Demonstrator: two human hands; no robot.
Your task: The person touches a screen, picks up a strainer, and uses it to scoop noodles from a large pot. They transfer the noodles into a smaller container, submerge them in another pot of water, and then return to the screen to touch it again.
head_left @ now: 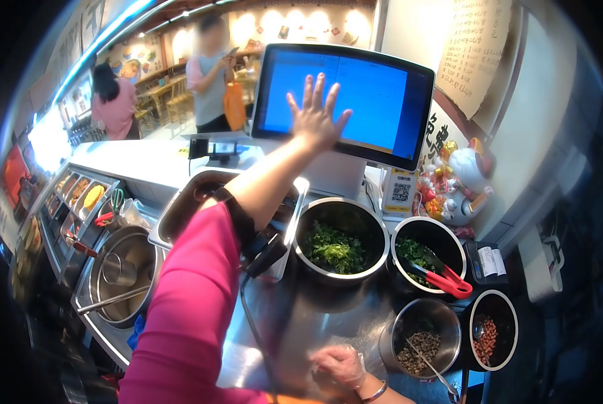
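My left hand (318, 121) is bare and spread wide against the blue screen of a monitor (375, 101), fingers pointing up. Its arm wears a pink sleeve with a dark cuff and crosses over a metal tray (297, 232). Low in the view, my right hand (342, 364) is in a clear plastic glove, with a bracelet at the wrist. Its fingers are curled over the steel counter (294, 323), and the inside of the grip is hidden. Beside it stands a metal pot (390, 340) of chopped brown food with a spoon.
Black pots of chopped greens (335, 249) stand below the monitor, one holding red-handled tongs (453, 281). A pot of peanuts (486, 340) is at right. At left are a steel pot with a ladle (118, 269) and food trays (92, 197). Two people (210, 81) stand beyond the counter.
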